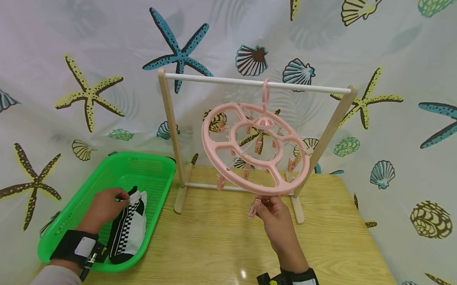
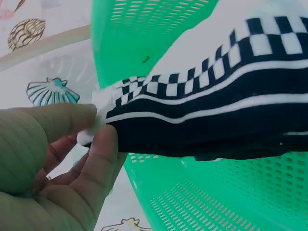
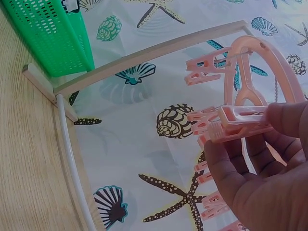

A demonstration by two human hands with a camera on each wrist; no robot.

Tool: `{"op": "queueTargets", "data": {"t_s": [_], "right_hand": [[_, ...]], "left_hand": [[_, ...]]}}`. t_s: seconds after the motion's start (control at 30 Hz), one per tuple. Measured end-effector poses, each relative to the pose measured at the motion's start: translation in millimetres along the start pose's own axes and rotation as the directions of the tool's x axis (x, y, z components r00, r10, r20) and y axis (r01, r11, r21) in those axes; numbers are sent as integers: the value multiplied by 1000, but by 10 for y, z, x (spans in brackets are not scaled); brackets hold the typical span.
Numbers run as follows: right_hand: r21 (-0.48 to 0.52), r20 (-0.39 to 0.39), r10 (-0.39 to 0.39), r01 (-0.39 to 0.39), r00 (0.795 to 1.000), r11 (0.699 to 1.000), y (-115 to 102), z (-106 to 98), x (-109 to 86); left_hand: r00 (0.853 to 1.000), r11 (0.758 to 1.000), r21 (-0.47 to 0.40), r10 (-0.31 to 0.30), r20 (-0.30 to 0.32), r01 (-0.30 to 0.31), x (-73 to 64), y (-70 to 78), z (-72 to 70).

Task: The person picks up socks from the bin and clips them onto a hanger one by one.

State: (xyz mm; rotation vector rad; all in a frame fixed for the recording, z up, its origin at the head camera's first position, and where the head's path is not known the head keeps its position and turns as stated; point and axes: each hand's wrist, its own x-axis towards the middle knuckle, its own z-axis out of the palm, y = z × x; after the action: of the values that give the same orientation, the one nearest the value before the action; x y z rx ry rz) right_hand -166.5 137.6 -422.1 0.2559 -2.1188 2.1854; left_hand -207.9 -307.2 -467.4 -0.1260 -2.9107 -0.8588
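A black and white sock (image 1: 130,229) with a checkered band lies in the green basket (image 1: 161,190). Thumb and fingertips of my left hand (image 1: 104,209) pinch one end of the sock (image 2: 192,106). A round pink drying hanger (image 1: 212,152) hangs by its hook from the white rod (image 1: 223,80). At the hanger's near rim, my right hand (image 1: 280,225) grips a pink clothespin (image 3: 240,120) between thumb and fingers. Several more pink clothespins (image 3: 204,67) dangle from the hanger.
The wooden-legged stand (image 1: 170,123) rises from a wood-grain table (image 1: 216,239), its lower bar (image 1: 203,186) just above the surface. Behind it hangs a white cloth (image 1: 122,27) printed with starfish and shells. The basket is left of the stand.
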Motion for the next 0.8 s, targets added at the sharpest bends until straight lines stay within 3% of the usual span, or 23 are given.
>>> {"op": "queueTargets", "data": {"t_s": [0.2,0.5,0.57,0.67,0.8], "right_hand": [[7,7,-17,17,1000,1000,10,-8,1],[3,19,-26,26,999,1000,40,-30,17],[5,19,-20,20,1000,1000,44,-30,18],[12,14,-8,8,1000,1000,44,-26,15],[13,13,-2,2,1000,1000,46,-22,8]], "left_hand": [[998,999,53,15,-65,-11,-13,25,59],[990,1000,-4,22,-136,-23,-86,168,8],[993,1000,-24,2,-119,-5,-108,222,-17],[996,992,-98,-78,-31,74,-143,327,-77],[985,969,-182,-155,74,167,-200,438,-142]]}}
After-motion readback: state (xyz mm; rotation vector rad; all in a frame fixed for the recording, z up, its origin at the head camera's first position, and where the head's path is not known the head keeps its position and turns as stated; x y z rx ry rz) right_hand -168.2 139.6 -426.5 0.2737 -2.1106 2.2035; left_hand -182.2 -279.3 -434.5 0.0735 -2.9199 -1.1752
